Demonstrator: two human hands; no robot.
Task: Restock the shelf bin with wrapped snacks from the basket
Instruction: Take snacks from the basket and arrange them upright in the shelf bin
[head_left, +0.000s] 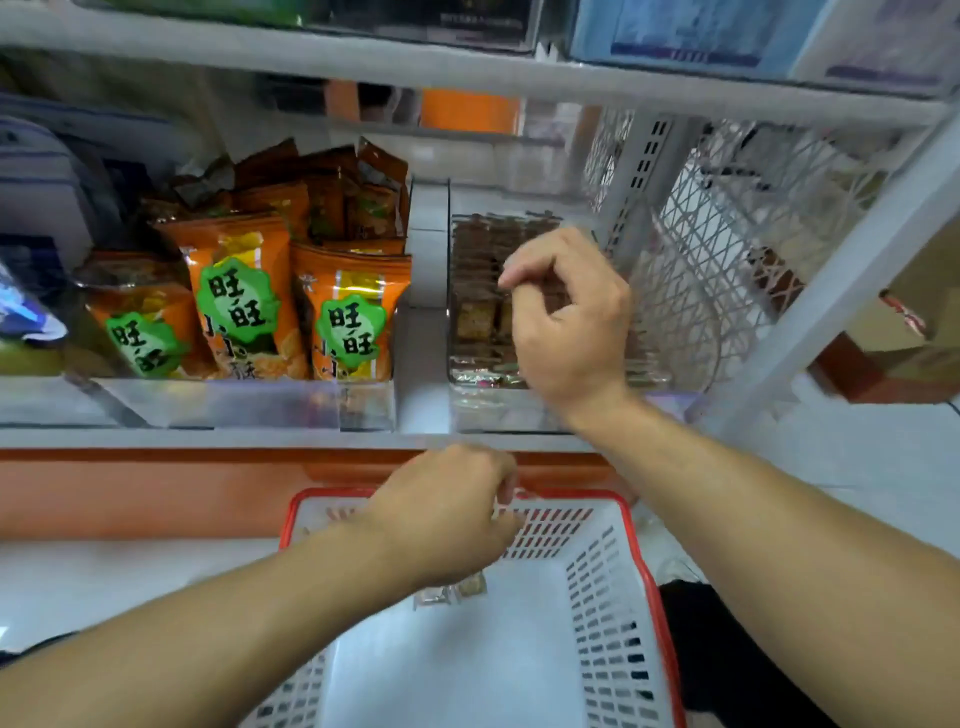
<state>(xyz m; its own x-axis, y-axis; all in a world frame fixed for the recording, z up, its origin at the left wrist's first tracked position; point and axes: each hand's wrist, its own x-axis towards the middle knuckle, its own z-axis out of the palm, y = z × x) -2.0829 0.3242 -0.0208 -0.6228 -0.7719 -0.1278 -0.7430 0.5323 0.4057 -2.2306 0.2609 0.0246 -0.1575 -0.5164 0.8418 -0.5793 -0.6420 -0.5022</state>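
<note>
My right hand (569, 322) hovers over the clear shelf bin (498, 410), which holds rows of brown wrapped snacks (475, 270). Its fingers are loosely curled, and nothing shows between them. My left hand (447, 512) is over the far end of the red-rimmed white basket (613, 597). Its fingers are curled, and a bit of pale wrapper shows at the fingertips. Two small wrapped snacks (452, 592) lie on the basket floor just below that wrist.
A second clear bin (234, 405) to the left holds orange snack bags (244, 296). A white shelf board (467, 67) runs overhead. A grey upright post (639, 187) and wire mesh panel (727, 234) close the right side. An orange shelf front (156, 488) lies behind the basket.
</note>
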